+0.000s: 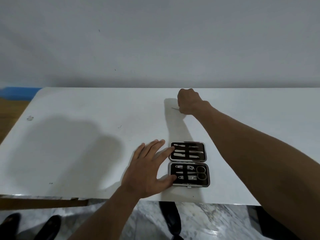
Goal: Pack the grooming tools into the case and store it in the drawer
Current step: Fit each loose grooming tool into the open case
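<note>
A white counter (78,135) fills the middle of the frame, its far edge meeting a bare grey wall (155,40) and its near edge running along the lower part of the picture above a marbled floor (199,220). A broad stretch of open surface lies to the left of centre, and more to the right of the outstretched forearm.

The right hand (189,102) reaches to the far edge of the counter, upper centre-right. Its fingers are clenched around a thin metal tool (175,108), whose tip pokes out to the left just above the surface. The left hand (149,168), lower centre, lies released with fingers spread: the index fingertip touches the upper half of the case and the thumb tip touches the lower half, both on its left side.

The case (208,175) lies open and flat near the counter's near edge, lower centre, well apart from the right hand. Its upper half holds slim metal tools in rows under a dark strap. Its lower half holds scissors (200,173) at the right and nail clippers (187,168) beside them.

Dark shoes (50,226) stand on the floor at lower left
</note>
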Available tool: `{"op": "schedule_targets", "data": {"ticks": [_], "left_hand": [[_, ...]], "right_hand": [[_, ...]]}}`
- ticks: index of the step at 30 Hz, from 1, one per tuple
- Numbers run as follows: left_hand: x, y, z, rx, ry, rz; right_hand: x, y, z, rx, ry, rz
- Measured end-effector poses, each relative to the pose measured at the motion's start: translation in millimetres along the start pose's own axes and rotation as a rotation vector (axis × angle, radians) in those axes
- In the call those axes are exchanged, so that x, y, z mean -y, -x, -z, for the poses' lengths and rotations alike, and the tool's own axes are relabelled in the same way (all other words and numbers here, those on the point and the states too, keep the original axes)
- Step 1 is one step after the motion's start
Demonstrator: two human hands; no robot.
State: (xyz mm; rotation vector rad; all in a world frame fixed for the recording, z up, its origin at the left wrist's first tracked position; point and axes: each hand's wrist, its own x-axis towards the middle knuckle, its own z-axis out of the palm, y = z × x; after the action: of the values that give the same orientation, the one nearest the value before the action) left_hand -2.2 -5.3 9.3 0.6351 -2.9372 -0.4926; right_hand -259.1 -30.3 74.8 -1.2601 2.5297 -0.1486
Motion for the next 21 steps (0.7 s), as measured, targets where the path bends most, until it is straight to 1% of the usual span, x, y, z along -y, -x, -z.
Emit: {"op": "schedule_targets", "data": {"ticks": [6,13,16,21], "left_hand": [[1.4,0.4,-0.5,0.016,-0.014,0.002],[1.8,0.3,-1.1,0.003,-0.003,0.000],[2.3,0.2,-1.0,0.004,-0.008,-0.001],[2.8,-0.2,-1.4,0.000,-0.007,-0.004]], "right_hand": [[2.9,-5.8,5.9,0.089,0.051,-0.028],[-0.4,-5.8,-2.9,0.054,0.091,-0.008],[-2.1,-7.6,-6.1,0.059,0.030,-0.030],[-12.6,-5.1,-8.3,0.054,-0.198,-0.114]]}}
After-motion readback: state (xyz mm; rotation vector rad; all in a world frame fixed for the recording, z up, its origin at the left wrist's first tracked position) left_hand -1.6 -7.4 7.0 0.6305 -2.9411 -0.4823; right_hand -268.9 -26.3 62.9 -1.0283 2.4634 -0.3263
